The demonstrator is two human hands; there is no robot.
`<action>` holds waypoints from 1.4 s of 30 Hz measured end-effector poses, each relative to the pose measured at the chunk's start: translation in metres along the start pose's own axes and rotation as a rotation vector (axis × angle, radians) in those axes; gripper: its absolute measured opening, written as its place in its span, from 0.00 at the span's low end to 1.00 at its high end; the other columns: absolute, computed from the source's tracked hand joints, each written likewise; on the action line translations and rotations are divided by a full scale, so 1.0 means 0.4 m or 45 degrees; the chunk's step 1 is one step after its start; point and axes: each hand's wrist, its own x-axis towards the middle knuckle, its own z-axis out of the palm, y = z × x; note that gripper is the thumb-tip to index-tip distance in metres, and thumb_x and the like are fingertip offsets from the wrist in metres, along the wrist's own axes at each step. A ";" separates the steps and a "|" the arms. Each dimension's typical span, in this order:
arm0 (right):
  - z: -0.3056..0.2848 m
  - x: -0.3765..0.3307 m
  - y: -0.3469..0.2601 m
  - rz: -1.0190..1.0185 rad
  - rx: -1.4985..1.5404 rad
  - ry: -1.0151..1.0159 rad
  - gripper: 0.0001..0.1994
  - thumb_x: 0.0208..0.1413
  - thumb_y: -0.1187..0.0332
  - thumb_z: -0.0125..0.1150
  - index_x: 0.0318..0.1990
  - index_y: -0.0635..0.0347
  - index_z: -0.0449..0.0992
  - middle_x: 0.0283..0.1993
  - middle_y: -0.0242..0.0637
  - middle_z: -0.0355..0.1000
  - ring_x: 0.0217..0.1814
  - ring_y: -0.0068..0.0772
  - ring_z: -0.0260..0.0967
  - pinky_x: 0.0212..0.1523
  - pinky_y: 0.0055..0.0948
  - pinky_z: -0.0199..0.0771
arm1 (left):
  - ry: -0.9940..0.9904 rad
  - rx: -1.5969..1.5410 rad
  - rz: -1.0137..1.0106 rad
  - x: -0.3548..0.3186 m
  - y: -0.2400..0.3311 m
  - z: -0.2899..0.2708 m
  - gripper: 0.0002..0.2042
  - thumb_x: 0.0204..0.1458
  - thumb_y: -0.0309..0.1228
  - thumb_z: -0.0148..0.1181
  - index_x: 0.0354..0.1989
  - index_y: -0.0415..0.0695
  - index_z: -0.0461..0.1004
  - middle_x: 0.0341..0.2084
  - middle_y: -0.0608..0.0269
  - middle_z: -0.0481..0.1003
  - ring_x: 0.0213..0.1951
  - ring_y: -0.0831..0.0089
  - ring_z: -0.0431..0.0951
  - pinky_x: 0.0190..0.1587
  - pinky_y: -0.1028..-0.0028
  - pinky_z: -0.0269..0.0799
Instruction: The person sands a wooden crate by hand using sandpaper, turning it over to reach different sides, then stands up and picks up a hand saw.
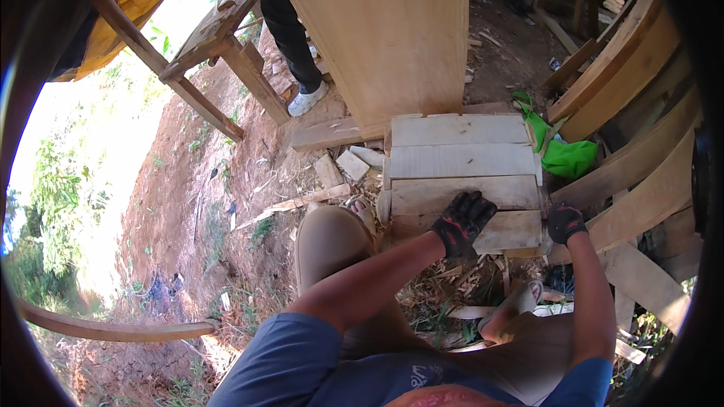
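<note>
A stack of short pale planks [460, 173] lies on the ground at centre right of the frame. The gloved left hand [462, 222] rests spread flat on the nearest plank; the gloved right hand [565, 221] curls over its right end. A green cloth [567, 157] lies beside the stack, with a large upright board [392, 30] above it.
</note>
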 end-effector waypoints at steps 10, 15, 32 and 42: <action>-0.061 -0.040 0.051 -0.096 0.027 0.317 0.14 0.52 0.65 0.55 0.45 0.53 0.81 0.41 0.50 0.80 0.51 0.53 0.78 0.51 0.51 0.78 | 0.151 0.064 0.053 -0.006 -0.012 0.040 0.60 0.38 0.56 0.76 0.78 0.43 0.48 0.74 0.46 0.55 0.76 0.44 0.49 0.78 0.47 0.39; -0.094 -0.040 0.012 0.155 0.143 0.517 0.12 0.54 0.65 0.56 0.43 0.57 0.81 0.38 0.51 0.80 0.49 0.57 0.79 0.50 0.55 0.77 | 0.001 0.020 -0.014 -0.001 0.001 -0.001 0.60 0.37 0.55 0.77 0.77 0.43 0.49 0.73 0.46 0.56 0.76 0.44 0.50 0.77 0.46 0.40; -0.073 -0.026 0.022 0.013 0.082 0.524 0.10 0.53 0.63 0.59 0.39 0.55 0.82 0.41 0.50 0.81 0.48 0.56 0.78 0.49 0.50 0.78 | 0.023 0.054 -0.017 0.000 -0.003 0.012 0.61 0.36 0.56 0.77 0.77 0.43 0.48 0.72 0.46 0.56 0.75 0.43 0.50 0.77 0.46 0.41; -0.033 -0.048 -0.069 0.043 -0.159 0.119 0.13 0.54 0.64 0.56 0.42 0.57 0.82 0.44 0.49 0.81 0.51 0.54 0.78 0.53 0.50 0.78 | 0.059 0.024 0.026 0.004 -0.005 0.023 0.62 0.35 0.56 0.78 0.77 0.42 0.49 0.73 0.46 0.56 0.75 0.43 0.51 0.77 0.46 0.40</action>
